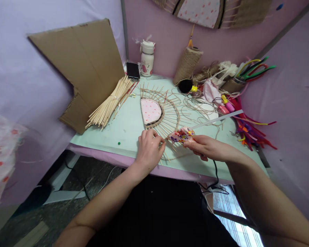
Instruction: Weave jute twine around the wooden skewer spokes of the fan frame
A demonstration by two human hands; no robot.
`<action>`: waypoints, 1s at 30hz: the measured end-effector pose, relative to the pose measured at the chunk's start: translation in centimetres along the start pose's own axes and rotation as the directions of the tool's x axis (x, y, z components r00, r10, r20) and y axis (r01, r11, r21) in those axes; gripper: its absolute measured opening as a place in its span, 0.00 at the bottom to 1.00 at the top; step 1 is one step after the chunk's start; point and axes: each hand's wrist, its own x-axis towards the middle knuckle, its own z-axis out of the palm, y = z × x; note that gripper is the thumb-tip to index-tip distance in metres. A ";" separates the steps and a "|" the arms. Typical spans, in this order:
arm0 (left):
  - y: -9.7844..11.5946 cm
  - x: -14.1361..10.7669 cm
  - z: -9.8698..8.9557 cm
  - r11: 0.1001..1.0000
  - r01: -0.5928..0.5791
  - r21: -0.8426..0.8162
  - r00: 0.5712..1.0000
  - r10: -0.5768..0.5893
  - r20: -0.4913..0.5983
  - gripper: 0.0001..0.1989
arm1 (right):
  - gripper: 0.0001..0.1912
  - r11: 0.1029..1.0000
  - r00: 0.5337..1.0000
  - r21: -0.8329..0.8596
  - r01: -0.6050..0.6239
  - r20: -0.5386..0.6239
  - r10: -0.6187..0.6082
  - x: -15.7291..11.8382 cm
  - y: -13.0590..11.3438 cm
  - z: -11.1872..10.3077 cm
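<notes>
Right hand: The person's right hand (207, 147) wraps the handle of a flower-patterned glue gun (181, 135), a white glue stick (218, 118) jutting from its back.
Left hand: Beside the nozzle, the left hand (148, 147) curls its fingers nearly together; whether they pinch a stick cannot be told, the fingertips being partly hidden.
Fan: A half-round of sticks and twine (179, 113) lies on the pale green table (128, 132), around a dotted panel (150, 111).
Far left: Bundled sticks (110, 103) lie beside cardboard (90, 65).
</notes>
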 end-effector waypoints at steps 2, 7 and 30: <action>0.0 -0.1 -0.1 1.000 -0.002 -0.005 1.000 0.002 -0.007 0.03 | 0.28 1.000 1.000 -0.006 -0.003 0.002 0.003 0.0 0.0 0.0; -0.2 -0.6 -1.2 1.000 -0.011 -0.017 0.999 0.010 -0.031 0.03 | 0.28 1.000 1.000 -0.008 -0.016 -0.008 0.016 -0.1 -0.3 0.1; -2.9 -3.4 -2.1 0.988 -0.088 -0.128 0.976 0.059 -0.210 0.06 | 0.27 0.998 1.000 0.067 -0.019 0.010 0.019 -0.2 -2.1 1.6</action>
